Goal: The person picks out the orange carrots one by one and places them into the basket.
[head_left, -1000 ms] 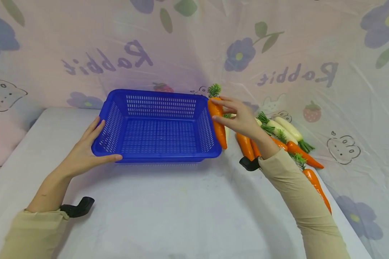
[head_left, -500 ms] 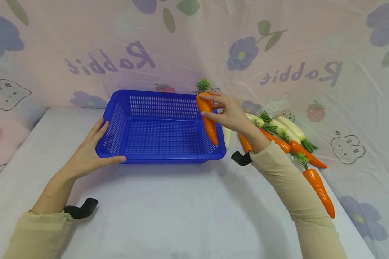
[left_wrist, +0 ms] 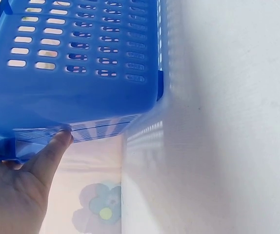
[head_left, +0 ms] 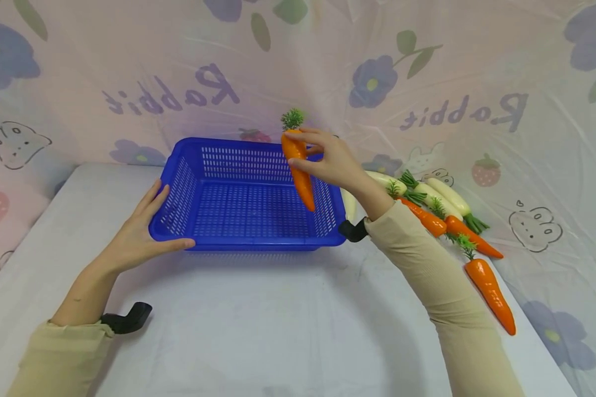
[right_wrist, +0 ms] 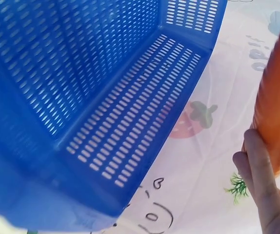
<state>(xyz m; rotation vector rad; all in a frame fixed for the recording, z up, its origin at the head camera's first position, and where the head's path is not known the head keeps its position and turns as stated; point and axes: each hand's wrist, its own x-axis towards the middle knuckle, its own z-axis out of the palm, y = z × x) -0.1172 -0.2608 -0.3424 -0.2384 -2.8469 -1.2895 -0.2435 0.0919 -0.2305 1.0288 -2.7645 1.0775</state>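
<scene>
In the head view my right hand [head_left: 330, 157] pinches an orange carrot [head_left: 298, 168] with a green leafy top between thumb and fingers. The carrot hangs tilted, tip down, above the right part of a blue plastic basket [head_left: 248, 241]. The right wrist view shows the carrot [right_wrist: 279, 97] beside the basket's slotted wall [right_wrist: 130, 112]. My left hand [head_left: 134, 234] rests against the basket's near left corner, thumb along the front rim and straight fingers along the left side. In the left wrist view a finger of the left hand [left_wrist: 23, 190] touches the basket's outer wall [left_wrist: 81, 97].
Right of the basket lie several white radishes [head_left: 446, 196] and carrots, partly hidden by the right arm. One carrot [head_left: 491, 298] lies near the right edge of the white table [head_left: 258, 320]. A printed curtain [head_left: 288, 66] hangs behind.
My right hand has carried the carrot leftward and slightly up, from beside the basket's right rim to above its inside. My left hand stays at the basket's corner.
</scene>
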